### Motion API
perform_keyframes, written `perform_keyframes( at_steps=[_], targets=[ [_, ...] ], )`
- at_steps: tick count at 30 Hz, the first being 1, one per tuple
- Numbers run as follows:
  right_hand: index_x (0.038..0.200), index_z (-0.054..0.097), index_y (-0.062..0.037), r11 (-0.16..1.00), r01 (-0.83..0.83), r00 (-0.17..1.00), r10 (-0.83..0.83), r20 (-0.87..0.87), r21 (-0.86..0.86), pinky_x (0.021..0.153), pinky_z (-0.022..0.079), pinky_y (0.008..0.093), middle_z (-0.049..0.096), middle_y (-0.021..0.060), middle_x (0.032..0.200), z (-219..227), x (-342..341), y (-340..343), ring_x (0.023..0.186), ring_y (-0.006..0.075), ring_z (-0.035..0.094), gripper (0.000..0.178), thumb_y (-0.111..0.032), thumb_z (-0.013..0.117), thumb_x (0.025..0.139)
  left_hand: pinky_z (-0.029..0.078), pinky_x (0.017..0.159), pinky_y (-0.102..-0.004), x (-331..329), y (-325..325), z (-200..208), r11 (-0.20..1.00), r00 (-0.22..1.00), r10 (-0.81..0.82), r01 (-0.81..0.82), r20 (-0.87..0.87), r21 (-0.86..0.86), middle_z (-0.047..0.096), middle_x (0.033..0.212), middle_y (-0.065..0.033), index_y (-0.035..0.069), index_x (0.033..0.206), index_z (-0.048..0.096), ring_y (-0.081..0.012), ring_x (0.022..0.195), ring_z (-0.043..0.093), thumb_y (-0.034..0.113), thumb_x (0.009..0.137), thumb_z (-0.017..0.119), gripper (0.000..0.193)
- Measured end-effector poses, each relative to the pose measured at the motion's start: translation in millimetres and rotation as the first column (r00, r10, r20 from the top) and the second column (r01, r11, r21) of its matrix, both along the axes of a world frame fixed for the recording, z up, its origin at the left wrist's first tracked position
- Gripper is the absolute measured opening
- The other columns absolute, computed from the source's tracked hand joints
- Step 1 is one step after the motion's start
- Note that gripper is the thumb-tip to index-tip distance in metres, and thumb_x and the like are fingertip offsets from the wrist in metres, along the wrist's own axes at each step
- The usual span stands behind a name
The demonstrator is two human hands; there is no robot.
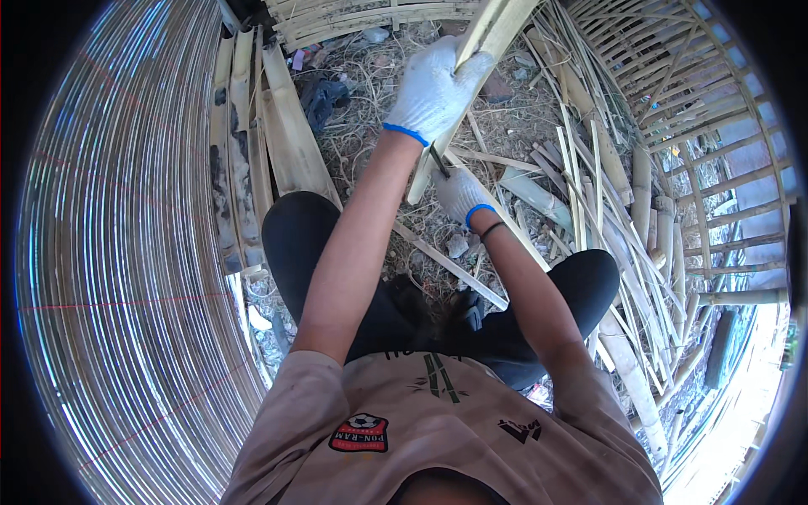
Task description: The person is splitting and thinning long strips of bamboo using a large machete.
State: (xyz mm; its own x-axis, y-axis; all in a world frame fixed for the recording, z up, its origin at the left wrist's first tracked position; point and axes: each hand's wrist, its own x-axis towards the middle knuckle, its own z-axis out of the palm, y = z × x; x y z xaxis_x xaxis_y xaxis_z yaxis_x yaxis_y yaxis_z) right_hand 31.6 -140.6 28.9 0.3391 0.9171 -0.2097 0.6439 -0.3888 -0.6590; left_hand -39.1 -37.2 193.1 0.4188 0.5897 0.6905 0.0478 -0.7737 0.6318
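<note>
A person sits or squats with knees bent wide, both hands in white knitted gloves with blue cuffs. The left hand [433, 91] reaches farther out, its grip wrapped firmly round a long, pale bamboo strip [503, 32]. The strip slants from the top edge of the view, through that glove, down to a lower end between the forearms. The right hand [461, 197] is nearer the body, just beside the lower part of the strip, its grip narrow around a slim dark tool [438, 162]. The tool points up toward the left wrist and crosses in front of the strip; whether its edge bites into the wood cannot be told. A dark band [492, 228] circles the right wrist.

Dry fibres and scraps cover the ground [370, 139] ahead. To the left lie wide split bamboo pieces [290, 126], with a crumpled black bag [322, 101] just beside them, and beyond stands a tall slatted screen [126, 252]. To the right are loose thin strips [596, 181], bamboo poles [641, 189] and a lattice [715, 181].
</note>
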Motion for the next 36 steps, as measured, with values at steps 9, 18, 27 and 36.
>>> perform_keyframes(
  at_steps=[9, 18, 27, 36],
  targets=[
    [0.088, 0.068, 0.0018, 1.000, -0.024, 0.944, 0.022, 0.329, 0.004, 0.081, 0.051, 0.0514, 0.066, 0.0304, 0.091, 13.8, 13.5, -7.9, 0.090, 0.0455, 0.064, 0.039, -0.031, 0.049, 0.096, 0.054, 0.068, -0.0407, 16.1, -14.0, -8.0, 0.993, 0.991, 0.053, -0.039, 0.123, -0.108, 0.070, 0.082, -0.0150, 0.006, 0.105, 0.072, -0.0340, 0.075, 0.068, 0.027, 0.087, 0.067, 0.028],
    [0.093, 0.067, 0.0077, 0.991, 0.103, 0.951, -0.073, -0.301, 0.083, 0.084, 0.050, 0.0498, 0.064, 0.0355, 0.092, -31.3, -25.7, 18.9, 0.095, 0.0469, 0.063, 0.046, -0.033, 0.046, 0.095, 0.053, 0.067, -0.0390, 0.2, 8.8, -5.7, 0.969, 0.943, 0.248, -0.239, 0.221, -0.068, 0.068, 0.080, -0.0188, 0.003, 0.100, 0.070, -0.0348, 0.075, 0.068, 0.027, 0.090, 0.065, 0.027],
    [0.103, 0.064, 0.0124, 0.951, -0.115, 0.990, 0.135, 0.050, -0.288, 0.089, 0.050, 0.0477, 0.064, 0.0355, 0.098, -95.6, -13.7, 20.1, 0.097, 0.0459, 0.064, 0.059, -0.043, 0.045, 0.095, 0.054, 0.075, -0.0401, -9.4, 6.9, 9.5, 0.978, 0.998, 0.044, -0.034, 0.046, -0.206, 0.070, 0.092, -0.0226, 0.006, 0.124, 0.061, -0.0324, 0.085, 0.070, 0.032, 0.090, 0.065, 0.043],
    [0.094, 0.068, 0.0061, 0.962, -0.120, 0.967, 0.169, 0.191, -0.243, 0.088, 0.051, 0.0490, 0.067, 0.0309, 0.095, -75.6, 8.4, 5.6, 0.096, 0.0433, 0.065, 0.050, -0.040, 0.050, 0.095, 0.053, 0.071, -0.0438, 15.6, 1.0, 12.0, 0.971, 0.997, 0.011, -0.030, -0.079, -0.239, 0.068, 0.085, -0.0258, 0.002, 0.109, 0.069, -0.0405, 0.083, 0.068, 0.038, 0.091, 0.061, 0.041]
  ],
)
